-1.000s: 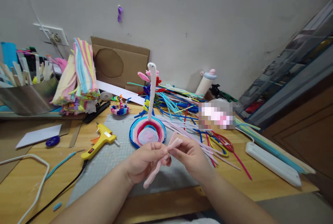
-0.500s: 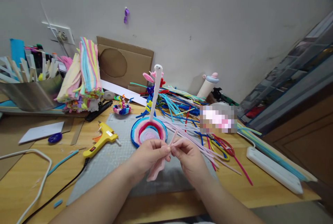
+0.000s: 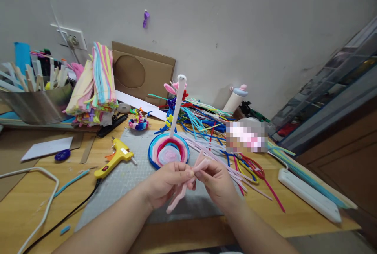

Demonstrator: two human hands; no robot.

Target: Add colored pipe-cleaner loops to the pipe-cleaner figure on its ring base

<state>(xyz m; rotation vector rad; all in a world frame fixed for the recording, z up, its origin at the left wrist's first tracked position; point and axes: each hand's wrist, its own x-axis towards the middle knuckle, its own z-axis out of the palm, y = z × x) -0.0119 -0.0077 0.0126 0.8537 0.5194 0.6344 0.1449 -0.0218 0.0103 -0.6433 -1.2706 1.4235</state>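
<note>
Pale pink pipe cleaners (image 3: 177,199) are pinched between my two hands, with a length hanging below and ends sticking up above the fingers. My left hand (image 3: 173,180) grips them between thumb and forefinger. Fingertip to fingertip with it, my right hand (image 3: 214,178) is closed on the upper part. Just behind my hands lies a round coiled pipe-cleaner base (image 3: 152,159) in blue, pink and red rings. From its back edge rises a white fuzzy stalk (image 3: 177,108) with small eyes at the top. Where the pink strands cross is partly hidden by my fingers.
A grey cutting mat (image 3: 118,191) lies under the work. Left are a yellow glue gun (image 3: 113,159) and its black cord. Right are loose pink pipe cleaners (image 3: 218,155), yellow-handled scissors (image 3: 249,173) and a white power strip (image 3: 309,195). Behind stand pipe-cleaner bundles (image 3: 103,73) and a bottle (image 3: 235,98).
The right fingers have shifted on the pink pipe cleaners, and an end now bends across above them. The hanging part has turned and looks narrower. Both hands keep their pinch.
</note>
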